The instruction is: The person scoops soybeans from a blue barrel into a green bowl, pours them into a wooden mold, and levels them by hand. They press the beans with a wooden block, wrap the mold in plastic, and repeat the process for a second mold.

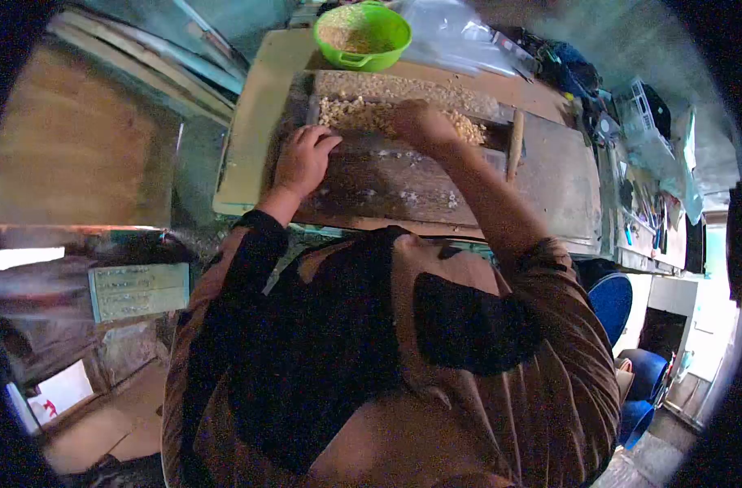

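leaning over a worn wooden board (403,183) on a cluttered workbench (562,175), the person has both hands forward on it. the left hand (302,159) rests knuckles up on the board's left part, just below the near left corner of a shallow wooden tray (318,81). its fingers are curled together against the wood and nothing shows inside them. the right hand (420,122) lies further forward, bent down onto a heap of pale kernels (363,114) that fills the tray from side to side. its fingertips are buried in or hidden behind the heap, so i cannot tell whether they are spread or closed on a pinch of kernels. the kernels are perhaps chopped nuts or grain; the view is too coarse to say. a few stray bits lie scattered on the board between the two hands.

beyond the tray stands a green bowl (361,34) with a finer tan filling, close to the tray's far edge. a clear plastic bag (460,32) lies just right of the bowl. a wooden stick (514,145) lies at the tray's right end, pointing away from the person. small tools (643,211) crowd the bench's right side, and a blue rounded seat or drum (613,301) sits below it.
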Tool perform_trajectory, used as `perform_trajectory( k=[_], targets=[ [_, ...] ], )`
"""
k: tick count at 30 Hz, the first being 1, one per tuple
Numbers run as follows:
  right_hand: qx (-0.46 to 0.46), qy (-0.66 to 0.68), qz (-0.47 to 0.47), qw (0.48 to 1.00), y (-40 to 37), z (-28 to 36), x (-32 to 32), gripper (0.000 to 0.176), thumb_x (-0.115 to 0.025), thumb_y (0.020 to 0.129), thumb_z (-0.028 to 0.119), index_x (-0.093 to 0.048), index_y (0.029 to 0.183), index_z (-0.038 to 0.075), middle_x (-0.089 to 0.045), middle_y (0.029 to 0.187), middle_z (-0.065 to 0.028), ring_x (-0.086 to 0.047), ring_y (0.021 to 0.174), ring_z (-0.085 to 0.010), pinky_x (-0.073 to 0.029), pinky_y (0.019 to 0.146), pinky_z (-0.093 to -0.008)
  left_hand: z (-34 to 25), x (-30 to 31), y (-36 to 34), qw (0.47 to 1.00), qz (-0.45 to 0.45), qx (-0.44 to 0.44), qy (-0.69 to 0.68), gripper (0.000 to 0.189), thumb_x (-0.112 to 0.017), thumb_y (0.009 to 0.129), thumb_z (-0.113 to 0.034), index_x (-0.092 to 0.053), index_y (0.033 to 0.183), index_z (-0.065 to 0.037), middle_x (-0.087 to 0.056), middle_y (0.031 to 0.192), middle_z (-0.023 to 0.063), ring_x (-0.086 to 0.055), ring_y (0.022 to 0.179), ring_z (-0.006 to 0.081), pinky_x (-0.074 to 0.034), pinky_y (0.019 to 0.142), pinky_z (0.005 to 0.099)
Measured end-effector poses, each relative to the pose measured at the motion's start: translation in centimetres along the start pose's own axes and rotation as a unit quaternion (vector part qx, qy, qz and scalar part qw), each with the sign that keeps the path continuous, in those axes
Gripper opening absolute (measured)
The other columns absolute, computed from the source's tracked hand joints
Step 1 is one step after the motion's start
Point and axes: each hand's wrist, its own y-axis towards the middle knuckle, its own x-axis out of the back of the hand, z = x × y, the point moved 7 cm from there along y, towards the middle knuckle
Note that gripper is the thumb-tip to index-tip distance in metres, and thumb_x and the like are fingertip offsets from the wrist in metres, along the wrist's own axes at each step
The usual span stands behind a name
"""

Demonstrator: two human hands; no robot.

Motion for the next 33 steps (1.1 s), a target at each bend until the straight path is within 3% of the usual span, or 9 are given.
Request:
perform_trajectory(
  k=[1,9,12,15,18,20,23,27,33],
  targets=[
    [0.073,0.036,-0.054,0.995,-0.3,0.3,-0.2,0.025,-0.050,0.074,0.020,-0.056,0.093,0.005,-0.053,0.100,-0.0144,-0.048,0.096,-0.0304,-0.037,0.086,-0.0392,-0.1,-0.2,-0.1,1.000,0.001,-0.005,-0.006,0.021,-0.051,0.066,-0.005,-0.060,0.084,-0.011,-0.052,0.090,0.0058,-0.048,0.088,0.0258,-0.041,0.077,0.0356],
    [-0.048,0.081,-0.018,0.995,-5.5,-7.1,1.8,0.021,-0.050,0.075,0.017,-0.056,0.094,0.010,-0.054,0.100,-0.0123,-0.050,0.094,-0.0285,-0.040,0.081,-0.0355,0.0,-0.1,-0.2,1.000,0.001,-0.001,0.000,0.013,-0.055,0.065,-0.004,-0.056,0.077,-0.008,-0.052,0.092,0.0073,-0.049,0.088,0.0278,-0.041,0.076,0.0362],
    [0.058,0.012,-0.106,0.993,-6.9,-9.3,2.8,0.021,-0.051,0.074,0.015,-0.057,0.094,0.009,-0.055,0.098,-0.0117,-0.051,0.093,-0.0275,-0.041,0.079,-0.0348,0.3,-0.3,-0.3,1.000,-0.007,0.004,-0.004,0.009,-0.056,0.065,-0.006,-0.056,0.074,-0.007,-0.052,0.091,0.0066,-0.049,0.088,0.0266,-0.041,0.076,0.0360],
    [-0.088,0.021,-0.130,0.987,-7.0,-13.4,2.9,0.020,-0.054,0.073,0.014,-0.058,0.090,0.006,-0.056,0.096,-0.0110,-0.052,0.092,-0.0267,-0.041,0.078,-0.0335,0.5,-0.2,-0.3,1.000,-0.014,0.012,-0.010,0.007,-0.055,0.065,-0.007,-0.055,0.072,-0.007,-0.052,0.090,0.0058,-0.049,0.087,0.0254,-0.041,0.075,0.0360],
    [0.099,-0.200,-0.210,0.952,-5.5,-11.3,2.3,0.019,-0.054,0.072,0.016,-0.058,0.088,0.008,-0.057,0.094,-0.0089,-0.054,0.090,-0.0250,-0.043,0.074,-0.0323,0.5,-0.2,-0.3,0.999,-0.020,0.015,-0.020,0.007,-0.055,0.065,-0.007,-0.055,0.072,-0.007,-0.051,0.090,0.0061,-0.049,0.086,0.0257,-0.042,0.075,0.0363],
    [-0.041,-0.285,-0.001,0.958,-4.3,-9.1,2.0,0.015,-0.053,0.070,0.015,-0.059,0.084,0.012,-0.058,0.090,-0.0077,-0.056,0.085,-0.0230,-0.044,0.068,-0.0309,0.5,0.0,-0.3,0.999,-0.023,0.017,-0.021,0.007,-0.055,0.065,-0.007,-0.055,0.072,-0.007,-0.051,0.090,0.0062,-0.049,0.086,0.0259,-0.042,0.074,0.0366],
    [0.064,-0.344,0.030,0.936,-5.7,-4.2,2.8,0.013,-0.051,0.069,0.013,-0.059,0.080,0.015,-0.058,0.087,-0.0066,-0.057,0.081,-0.0215,-0.044,0.064,-0.0302,0.4,0.5,-0.3,1.000,-0.018,0.017,-0.012,0.007,-0.055,0.064,-0.006,-0.055,0.071,-0.006,-0.051,0.089,0.0066,-0.049,0.085,0.0259,-0.042,0.074,0.0364],
    [0.039,-0.131,-0.033,0.990,-1.0,-2.2,4.1,0.018,-0.047,0.072,0.010,-0.059,0.085,0.007,-0.057,0.089,-0.0131,-0.055,0.082,-0.0281,-0.044,0.071,-0.0362,0.6,0.4,-0.6,0.999,-0.033,0.009,-0.019,0.009,-0.055,0.063,-0.005,-0.055,0.072,-0.006,-0.050,0.086,0.0079,-0.048,0.084,0.0261,-0.042,0.073,0.0366],
    [0.102,0.155,-0.057,0.981,6.9,5.9,2.7,0.025,-0.041,0.080,0.020,-0.056,0.094,0.005,-0.055,0.094,-0.0191,-0.053,0.091,-0.0321,-0.042,0.077,-0.0398,0.6,0.8,-0.4,0.999,-0.039,0.000,-0.021,0.006,-0.055,0.064,-0.007,-0.054,0.069,-0.005,-0.050,0.080,0.0080,-0.048,0.080,0.0259,-0.042,0.071,0.0353]
  ],
)
